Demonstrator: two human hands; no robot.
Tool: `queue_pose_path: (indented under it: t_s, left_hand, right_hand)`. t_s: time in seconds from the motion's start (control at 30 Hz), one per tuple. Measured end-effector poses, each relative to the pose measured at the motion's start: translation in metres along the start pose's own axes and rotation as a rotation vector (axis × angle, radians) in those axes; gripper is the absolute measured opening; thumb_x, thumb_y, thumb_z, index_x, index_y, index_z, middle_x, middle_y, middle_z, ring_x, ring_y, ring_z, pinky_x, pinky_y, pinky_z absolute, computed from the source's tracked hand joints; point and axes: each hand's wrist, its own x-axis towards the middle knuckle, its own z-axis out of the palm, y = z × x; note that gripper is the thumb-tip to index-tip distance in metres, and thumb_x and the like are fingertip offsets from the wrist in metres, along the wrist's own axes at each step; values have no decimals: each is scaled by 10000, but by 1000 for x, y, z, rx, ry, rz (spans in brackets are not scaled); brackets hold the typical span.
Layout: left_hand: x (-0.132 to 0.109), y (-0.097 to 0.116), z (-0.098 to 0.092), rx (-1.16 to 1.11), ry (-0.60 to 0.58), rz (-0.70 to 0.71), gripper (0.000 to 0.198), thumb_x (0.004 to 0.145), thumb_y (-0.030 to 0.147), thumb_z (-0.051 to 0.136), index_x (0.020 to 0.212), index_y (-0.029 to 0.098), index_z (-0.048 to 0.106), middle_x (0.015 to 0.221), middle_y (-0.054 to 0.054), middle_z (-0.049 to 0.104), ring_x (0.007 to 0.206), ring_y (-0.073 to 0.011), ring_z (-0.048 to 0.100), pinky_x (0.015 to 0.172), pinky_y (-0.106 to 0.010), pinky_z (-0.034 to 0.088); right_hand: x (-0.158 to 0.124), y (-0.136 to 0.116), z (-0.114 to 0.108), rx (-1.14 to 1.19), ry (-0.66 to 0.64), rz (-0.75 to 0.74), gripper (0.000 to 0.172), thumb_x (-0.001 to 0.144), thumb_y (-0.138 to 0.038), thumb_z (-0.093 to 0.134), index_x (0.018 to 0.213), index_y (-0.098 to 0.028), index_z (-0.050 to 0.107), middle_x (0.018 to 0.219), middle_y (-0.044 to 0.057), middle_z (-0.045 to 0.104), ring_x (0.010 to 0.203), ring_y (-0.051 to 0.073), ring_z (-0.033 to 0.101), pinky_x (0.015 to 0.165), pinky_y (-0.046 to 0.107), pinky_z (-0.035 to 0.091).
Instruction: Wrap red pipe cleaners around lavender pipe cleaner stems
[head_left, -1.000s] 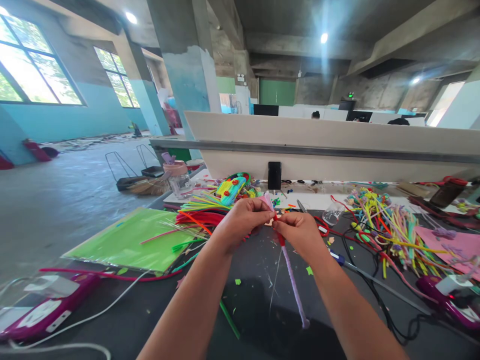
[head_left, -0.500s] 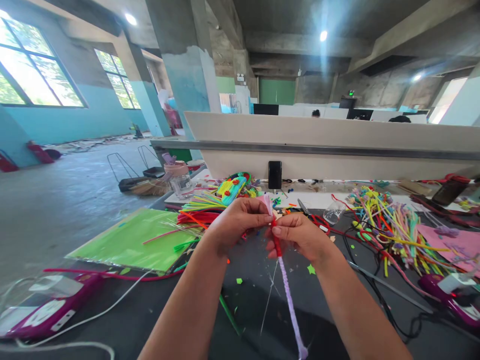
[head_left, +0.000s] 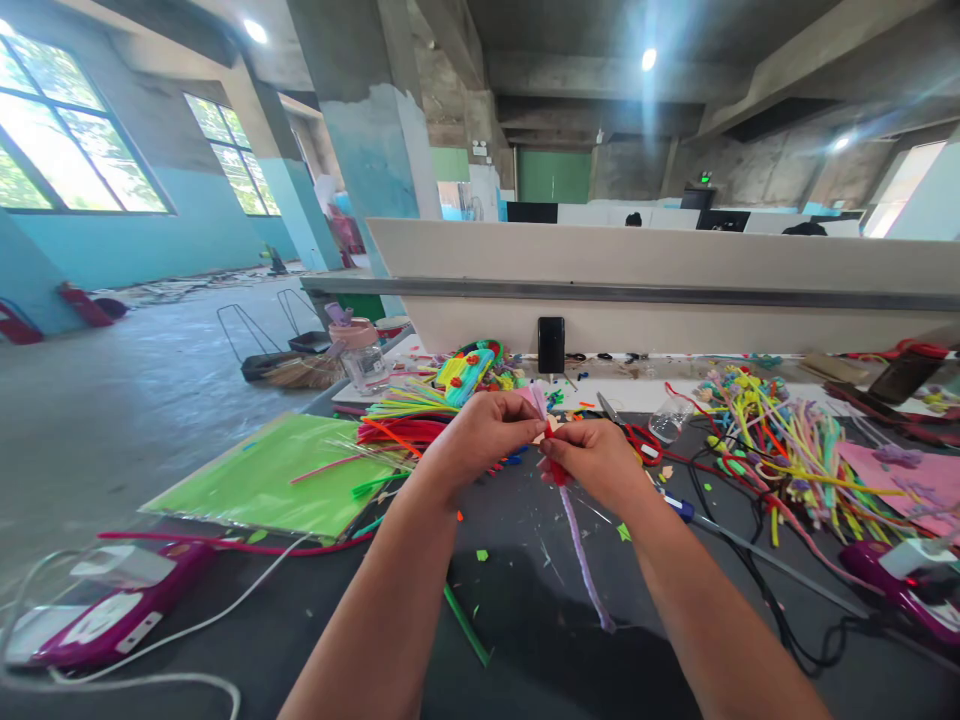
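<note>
A twisted lilac pipe cleaner (head_left: 579, 552) hangs from my fingertips above the dark desk, its lower end slanting toward me. Around its upper part a red pipe cleaner (head_left: 557, 475) is wound. My left hand (head_left: 487, 438) pinches the upper end between thumb and fingers, where a pale pinkish tip sticks up. Close beside it, my right hand (head_left: 600, 458) is closed on the red section with thumb and forefinger. The fingertips of both hands nearly meet and hide part of the winding.
Bundled pipe cleaners (head_left: 397, 425) and a green sheet (head_left: 277, 475) lie left. Scissors (head_left: 645, 447), a small clear cup (head_left: 670, 420) and a multicoloured pipe cleaner heap (head_left: 784, 440) are right. A phone (head_left: 551, 345) leans on the partition. Power strips (head_left: 124, 610) with cables flank both sides.
The lilac tail's lower end has moved up and away from me. My right hand's fingers have shifted around the red winding, while my left hand keeps its pinch.
</note>
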Motion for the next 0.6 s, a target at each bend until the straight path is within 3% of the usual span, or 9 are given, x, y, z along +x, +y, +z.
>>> queue_pose_path:
  t_s: [0.17, 0.27, 0.4, 0.5, 0.6]
  left_hand:
    - [1, -2, 1, -23, 31, 21, 267, 705, 365, 626, 619, 114, 597, 566, 7, 526, 530, -80, 446, 495, -198, 343]
    - [-5, 0, 0, -122, -7, 24, 264, 712, 359, 634, 611, 128, 557, 558, 2, 543, 513, -90, 480, 491, -208, 368]
    - [-16, 6, -3, -380, -153, 30, 221, 746, 340, 616, 689, 135, 558, 572, -15, 587, 486, -102, 516, 493, -228, 396]
    - [-18, 8, -4, -390, -168, 40, 221, 721, 330, 647, 682, 127, 571, 551, -4, 561, 486, -92, 504, 487, -216, 380]
    - [-15, 7, -5, -289, -132, 21, 247, 690, 343, 675, 653, 121, 575, 552, 1, 548, 499, -86, 489, 480, -206, 358]
  right_hand:
    - [-2, -3, -3, 68, -30, -10, 204, 733, -343, 622, 667, -152, 649, 605, 23, 666, 532, 141, 628, 506, 247, 465]
    - [-8, -6, -9, 227, -214, -46, 263, 752, -403, 620, 737, -143, 658, 670, 36, 684, 593, 144, 648, 546, 248, 486]
    - [-15, -8, -16, 489, -476, -14, 342, 773, -466, 600, 907, -153, 640, 827, 72, 707, 691, 179, 687, 516, 233, 496]
    - [-13, -4, -15, 574, -558, -2, 345, 764, -433, 630, 921, -125, 633, 778, 84, 708, 631, 176, 688, 466, 206, 474]
    - [-10, 0, -10, 616, -554, 28, 290, 730, -376, 679, 829, -107, 629, 673, 64, 696, 565, 168, 679, 435, 195, 468]
